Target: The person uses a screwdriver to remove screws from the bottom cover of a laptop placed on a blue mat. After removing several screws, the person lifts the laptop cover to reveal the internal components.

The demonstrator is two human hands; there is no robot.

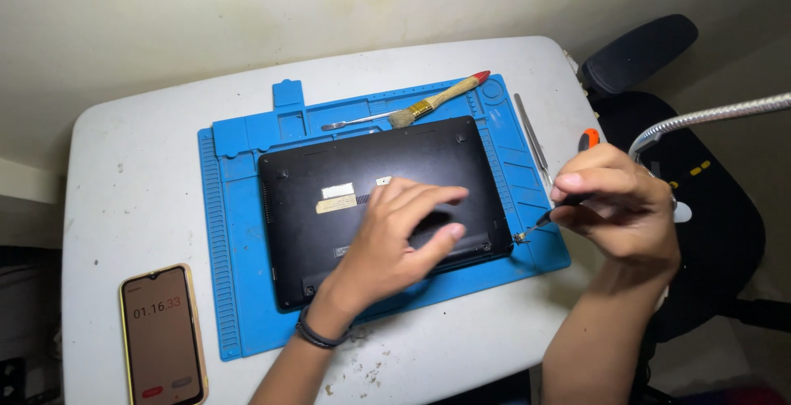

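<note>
A black laptop (375,199) lies bottom side up on a blue repair mat (247,290), in the middle of the white counter (124,166). Its matte underside carries a few pale stickers and a row of vent slits. The left hand (395,244) rests flat on the base, fingers (428,199) spread and gripping nothing. The right hand (618,207) closes its fingers around an orange-handled screwdriver (568,191), whose tip sits at the laptop's near right corner, where a small screw (521,238) shows. At the far edge of the mat lie a paintbrush (437,102) and a metal spudger (354,121); tweezers (531,137) lie to the right. A phone (162,335) showing a timer lies at the near left.
</note>
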